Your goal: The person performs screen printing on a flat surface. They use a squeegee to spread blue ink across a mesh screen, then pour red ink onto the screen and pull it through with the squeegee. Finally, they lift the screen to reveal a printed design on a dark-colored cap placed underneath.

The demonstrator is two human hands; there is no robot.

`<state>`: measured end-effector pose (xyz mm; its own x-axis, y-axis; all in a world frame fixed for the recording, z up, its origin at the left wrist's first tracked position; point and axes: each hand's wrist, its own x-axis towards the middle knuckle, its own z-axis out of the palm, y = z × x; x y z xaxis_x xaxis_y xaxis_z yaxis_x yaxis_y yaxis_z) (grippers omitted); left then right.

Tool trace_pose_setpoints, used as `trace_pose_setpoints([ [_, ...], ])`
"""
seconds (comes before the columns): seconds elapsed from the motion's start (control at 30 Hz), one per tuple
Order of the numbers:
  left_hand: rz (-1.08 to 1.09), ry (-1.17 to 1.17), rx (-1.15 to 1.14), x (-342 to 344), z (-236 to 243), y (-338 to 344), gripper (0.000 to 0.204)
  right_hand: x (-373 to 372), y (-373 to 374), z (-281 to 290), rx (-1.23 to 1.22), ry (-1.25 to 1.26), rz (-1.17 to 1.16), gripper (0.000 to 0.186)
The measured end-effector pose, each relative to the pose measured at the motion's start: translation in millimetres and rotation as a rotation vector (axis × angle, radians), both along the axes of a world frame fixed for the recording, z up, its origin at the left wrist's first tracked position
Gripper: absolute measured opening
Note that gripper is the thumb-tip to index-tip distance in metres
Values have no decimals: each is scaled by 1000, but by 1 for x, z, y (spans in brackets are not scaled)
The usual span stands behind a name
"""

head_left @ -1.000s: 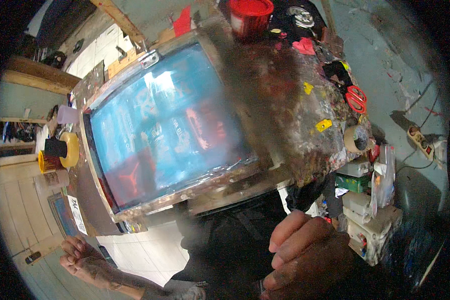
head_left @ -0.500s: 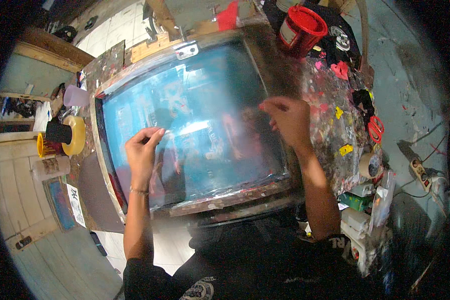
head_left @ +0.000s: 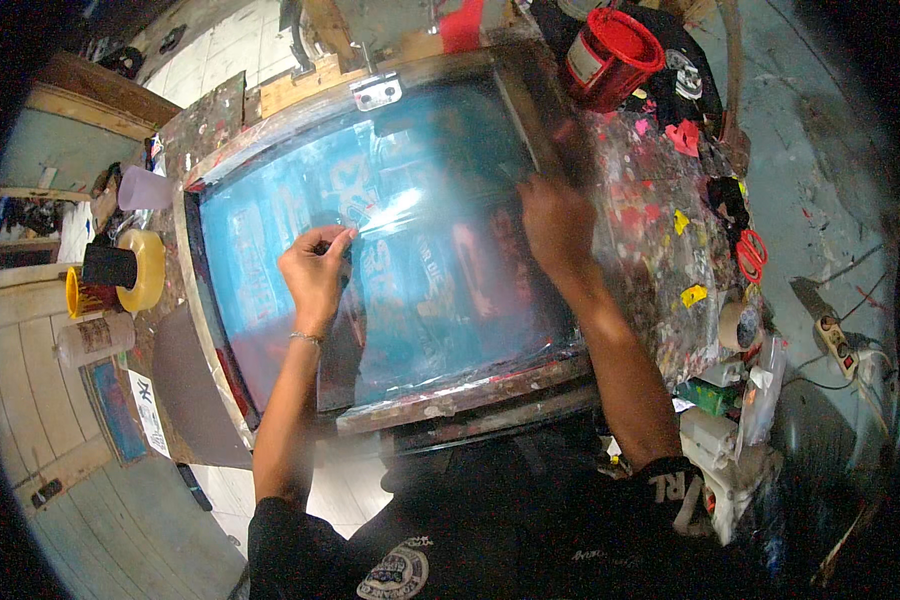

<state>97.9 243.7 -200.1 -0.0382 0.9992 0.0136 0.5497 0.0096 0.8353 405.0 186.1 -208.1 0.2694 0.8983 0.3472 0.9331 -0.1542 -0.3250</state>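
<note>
A silk-screen printing frame with blue mesh and pale stencil designs lies on the table before me. Over its middle, my left hand is closed in a pinch at one end of a clear strip of tape. Light glares off the strip, and its far edges are hard to make out. My right hand, blurred by motion, is closed near the frame's right side, where the strip's other end appears to be. A metal hinge clamp grips the frame's far edge.
At far right stands a red paint tub. Red-handled scissors and a tape roll lie along the paint-stained table's right edge. To the left are a large yellowish tape roll, a lilac cup and a clear container.
My left hand has moved right and slightly away from me over the mesh. My right hand has shifted a little left and farther off, turning as it goes. The clear strip moves with them.
</note>
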Motion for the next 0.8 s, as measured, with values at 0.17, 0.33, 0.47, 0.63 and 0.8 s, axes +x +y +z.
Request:
trace_pose_setpoints([
  [0.17, -78, 171, 330, -2, -23, 0, 15, 3, 3, -9, 54, -171, 1, 18],
  [0.33, -102, 206, 474, 3, -24, 1, 15, 3, 7, -13, 60, -237, -4, 15],
  [0.47, -148, 224, 559, 0, -31, 2, 15, 0, 7, -9, 86, -333, 13, 10],
  [0.63, -169, 210, 568, 0, -30, 2, 17, -4, 3, -1, -46, -378, 44, 10],
  [0.8, -152, 192, 552, -1, -32, 1, 20, -6, 10, 14, -203, -419, 77, 17],
])
